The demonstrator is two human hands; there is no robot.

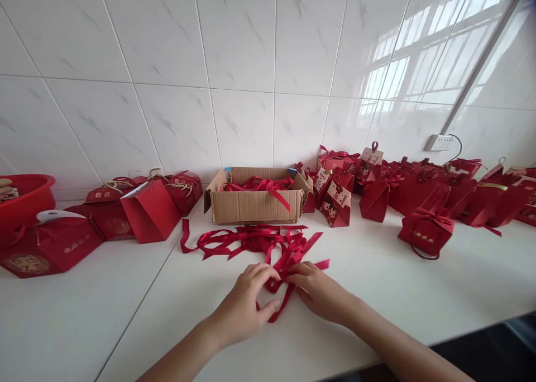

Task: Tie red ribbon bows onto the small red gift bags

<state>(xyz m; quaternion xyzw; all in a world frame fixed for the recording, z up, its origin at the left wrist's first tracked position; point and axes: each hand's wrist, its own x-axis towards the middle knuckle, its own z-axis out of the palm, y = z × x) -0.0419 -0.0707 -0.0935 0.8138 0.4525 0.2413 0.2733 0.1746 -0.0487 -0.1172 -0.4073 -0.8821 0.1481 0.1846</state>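
On the white counter (377, 292), my left hand (245, 304) and my right hand (318, 290) meet over a short red ribbon (280, 299). Both hands pinch it with curled fingers, and one loose end trails toward me between them. Just beyond lies a tangled pile of red ribbons (251, 239). Behind that stands an open cardboard box (255, 203) with more red ribbon inside.
Red gift boxes (151, 210) cluster at the left near a red plastic basin (25, 200). Several red gift bags with bows (425, 231) fill the right side. A white tiled wall (251, 91) backs the counter, with a socket (438, 143) at the right.
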